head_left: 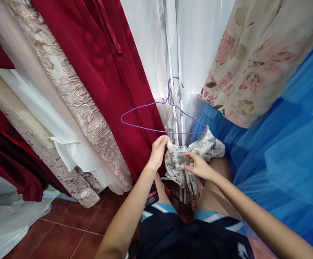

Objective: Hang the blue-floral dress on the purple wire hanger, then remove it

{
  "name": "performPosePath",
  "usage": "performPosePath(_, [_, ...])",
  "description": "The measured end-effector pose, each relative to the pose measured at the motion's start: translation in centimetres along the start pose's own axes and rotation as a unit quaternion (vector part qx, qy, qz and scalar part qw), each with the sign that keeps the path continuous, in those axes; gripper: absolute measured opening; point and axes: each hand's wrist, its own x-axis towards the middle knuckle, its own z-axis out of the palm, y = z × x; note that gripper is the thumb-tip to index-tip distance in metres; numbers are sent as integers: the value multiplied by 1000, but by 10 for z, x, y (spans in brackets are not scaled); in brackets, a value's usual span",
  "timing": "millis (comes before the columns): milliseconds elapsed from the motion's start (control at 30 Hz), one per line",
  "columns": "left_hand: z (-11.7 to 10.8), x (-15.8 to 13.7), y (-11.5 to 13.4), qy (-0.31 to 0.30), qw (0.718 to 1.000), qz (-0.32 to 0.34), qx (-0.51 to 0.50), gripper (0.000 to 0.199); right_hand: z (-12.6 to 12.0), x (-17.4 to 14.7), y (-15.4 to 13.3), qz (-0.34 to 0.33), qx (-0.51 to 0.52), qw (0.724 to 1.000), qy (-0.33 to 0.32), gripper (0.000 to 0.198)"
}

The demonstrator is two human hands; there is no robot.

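Below the purple hanger [167,100], the left hand [159,150] is pinching an edge of the floral garment [174,162], apparently holding that side raised and spread. The right hand [198,166], also below the hanger, is hovering close over the cloth with thumb and index finger parted; whether they are gripping anything I cannot tell. The garment is hanging from the hanger's right end, which is seemingly supporting that side, while white metal poles [178,46] are standing behind the hanger.

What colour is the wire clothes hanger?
Purple; the hanger shows best in the head view.
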Motion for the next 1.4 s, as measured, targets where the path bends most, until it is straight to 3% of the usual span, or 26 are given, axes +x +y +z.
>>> performPosePath(67, [24, -8, 9, -93, 985, 84, 119, 23, -3, 0, -16, -31, 59, 996, -52, 62])
performPosePath(167, [49, -15, 14, -186, 949, 136, 215, 27, -10, 3, -42, 1, 173, 978, -118, 37])
performPosePath(300, [51, -21, -3, -243, 956, 61, 154, 37, -40, 3, -69, -9, 178, 982, -68, 24])
performPosePath(467, [33, -33, -25, -356, 916, -75, 168, 42, -106, -3, -90, -122, -10, 992, 15, 10])
performPosePath(567, [25, -39, -20, -326, 932, -44, 154, 42, -140, 8, -98, -188, -96, 972, 101, 14])
performPosePath(700, [26, -35, -10, -302, 951, -69, 4, 26, -160, 53, -106, -226, -91, 952, 184, 19])
performPosePath(867, [49, -16, -36, -288, 956, -45, 33, 67, -147, 118, -110, -205, -31, 975, 80, 25])
performPosePath(1000, [58, -5, -67, -271, 957, -31, 97, 52, -138, 139, -101, -188, 22, 981, 43, 24])
performPosePath(1100, [40, -6, -69, -249, 955, -12, 159, 47, -138, 139, -89, -129, 36, 990, 41, 35])
performPosePath(1233, [-15, -12, -36, -226, 935, 3, 273, 47, -145, 131, -79, -60, 49, 997, 3, 42])
performPosePath(1333, [-60, -10, 5, -216, 881, 53, 418, 42, -154, 121, -77, 23, 74, 995, -68, 39])
performPosePath(1400, [-85, -4, 31, -213, 818, 107, 523, 35, -160, 114, -77, 77, 88, 985, -128, 39])
